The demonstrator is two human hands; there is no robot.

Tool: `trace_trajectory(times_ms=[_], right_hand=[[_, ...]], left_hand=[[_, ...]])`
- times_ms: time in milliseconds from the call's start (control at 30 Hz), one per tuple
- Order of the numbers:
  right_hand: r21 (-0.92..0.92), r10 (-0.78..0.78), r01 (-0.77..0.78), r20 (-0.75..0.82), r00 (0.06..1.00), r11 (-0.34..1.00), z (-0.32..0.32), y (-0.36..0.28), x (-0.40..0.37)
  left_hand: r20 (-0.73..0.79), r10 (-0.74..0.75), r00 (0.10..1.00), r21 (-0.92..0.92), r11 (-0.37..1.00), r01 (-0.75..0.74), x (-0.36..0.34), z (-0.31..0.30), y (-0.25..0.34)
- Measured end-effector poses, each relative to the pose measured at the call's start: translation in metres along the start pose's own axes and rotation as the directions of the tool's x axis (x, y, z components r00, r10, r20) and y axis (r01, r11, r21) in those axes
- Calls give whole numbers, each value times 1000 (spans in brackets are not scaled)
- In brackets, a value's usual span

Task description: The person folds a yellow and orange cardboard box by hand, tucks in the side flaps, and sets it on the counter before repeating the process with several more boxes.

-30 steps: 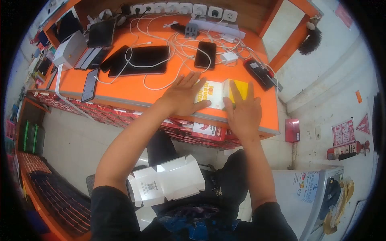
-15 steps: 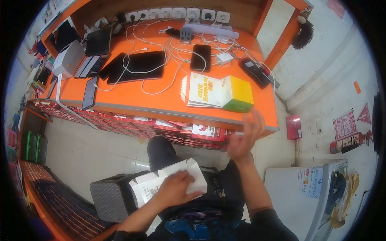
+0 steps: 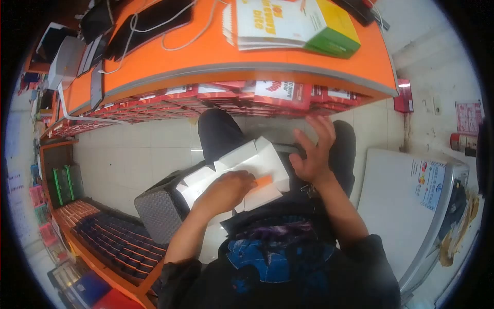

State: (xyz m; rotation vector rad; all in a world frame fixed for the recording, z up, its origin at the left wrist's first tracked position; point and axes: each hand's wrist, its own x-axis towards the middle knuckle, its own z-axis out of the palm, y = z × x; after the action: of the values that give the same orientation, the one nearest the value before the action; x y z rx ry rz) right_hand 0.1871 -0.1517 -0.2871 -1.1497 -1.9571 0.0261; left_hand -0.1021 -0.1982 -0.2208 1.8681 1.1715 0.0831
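A partly unfolded white cardboard box [image 3: 267,160] lies across my lap, its flaps spread. My left hand [image 3: 229,189] rests over it with fingers curled down on the cardboard; the fingertips are partly hidden. Beside those fingers an orange patch [image 3: 264,180] shows on the white surface, and I cannot make out what it is. To the right of the box, my right hand [image 3: 315,152] is raised above my leg, empty, with its fingers spread. In front, on the orange table, lies a stack of flattened food boxes [image 3: 272,23] in white, yellow and green.
The orange table [image 3: 200,62] bears a black tablet [image 3: 149,26] and white cables. Red boxes [image 3: 283,92] are packed beneath its edge. A black textured box [image 3: 159,211] stands at my left, a white cabinet [image 3: 396,201] at my right.
The view has tipped downward, so the table sits higher in it. My right hand has come back from the stack's edge toward my lap. The orange patch now shows beside my left fingers.
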Motion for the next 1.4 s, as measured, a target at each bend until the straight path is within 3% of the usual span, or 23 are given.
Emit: trace_trajectory(times_ms=[133,200,267,300,367,433,467,500,533,567,600,633,700,767,833,900,967,1067,1100,1167,1200,1267,1400], right_hand=[[-16,-66,66,3,998,998,-13,-13,-1],[217,-148,112,159,976,970,-20,-26,0],[303,-191,142,138,972,942,-18,-36,-9],[381,-229,169,116,967,909,-17,-41,-14],[369,-226,185,69,972,911,-12,-54,-15],[146,-298,347,-278,913,927,-3,-66,-9],[141,-270,317,-277,922,938,-4,-74,-6],[139,-266,314,-283,921,939,-8,-82,-1],[263,-265,299,-157,951,917,-15,-90,7],[380,-275,266,-29,961,886,-20,-97,15],[420,-248,227,-4,969,879,-21,-107,24],[416,-248,232,-15,969,879,-17,-111,31],[516,-213,221,-75,974,827,-9,-115,45],[516,-206,243,-129,970,821,-14,-108,63],[399,-340,367,-139,930,840,-18,-97,69],[392,-350,390,-173,921,833,-24,-94,75],[277,-386,408,-134,913,870,-29,-91,77],[242,-381,396,-109,918,886,-31,-88,79],[237,-383,398,-108,918,886,-32,-87,78],[371,-301,311,-85,950,875,-33,-88,75],[371,-303,312,-84,949,875,-35,-91,75],[565,-161,159,-46,986,810,-40,-101,80],[481,-144,146,-42,989,864,-42,-105,82]], left_hand=[[-36,41,998,-82,996,-44,-2,-13,5],[-70,4,998,-145,989,-14,-8,-21,17],[-106,-47,993,-209,978,23,-16,-26,26],[-169,-84,982,-224,974,45,-19,-26,31],[-231,-130,964,-235,969,75,-29,-27,37],[-319,-85,944,-237,972,7,-40,-30,40],[-318,-84,944,-230,973,9,-45,-27,43],[-411,-163,897,-425,905,-30,-52,-21,46],[-478,-255,840,-594,799,-95,-54,-18,50],[-477,-246,844,-587,803,-98,-52,-16,58],[-595,-243,766,-605,763,-228,-50,-16,72],[-699,-248,670,-598,717,-358,-47,-16,82],[-735,-245,632,-571,726,-382,-44,-16,87],[-775,-331,538,-602,646,-470,-41,-16,89],[-794,-323,515,-591,607,-531,-38,-17,88],[-811,-313,495,-579,556,-596,-34,-20,89],[-768,-395,504,-639,439,-632,-31,-23,96],[-714,-459,529,-686,305,-660,-22,-23,109],[-714,-455,532,-685,302,-663,-20,-19,103],[-793,-369,486,-609,524,-596,-15,-11,92],[-793,-369,485,-608,523,-597,-17,-6,93],[-844,-304,442,-515,691,-507,-16,-7,107],[-838,-255,482,-509,683,-524,-18,-2,97]])
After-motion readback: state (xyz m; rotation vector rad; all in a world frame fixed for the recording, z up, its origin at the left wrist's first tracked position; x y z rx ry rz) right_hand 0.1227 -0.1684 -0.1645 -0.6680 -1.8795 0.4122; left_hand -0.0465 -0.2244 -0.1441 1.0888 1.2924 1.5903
